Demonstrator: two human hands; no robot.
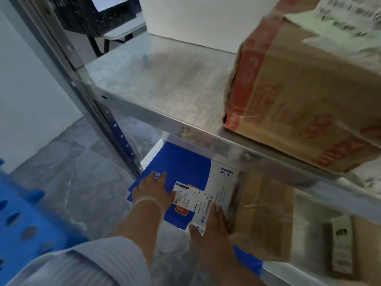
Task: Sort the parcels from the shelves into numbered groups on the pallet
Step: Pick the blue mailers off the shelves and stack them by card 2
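A blue and white parcel (185, 170) with a shipping label sits on the lower shelf, jutting out past the shelf's left post. My left hand (153, 187) lies flat on its blue top, fingers straight. My right hand (210, 226) holds the parcel's near right corner, thumb curled over the white edge. A brown cardboard parcel (266, 215) stands right beside it on the same shelf. A large brown box with red tape (299, 96) sits on the shelf above.
The metal shelf's front rail (185, 124) crosses above my hands, and its upright post (99, 112) stands at left. A blue plastic pallet (24, 219) lies at the lower left on the grey floor. A small taped packet (342, 246) lies at the lower right.
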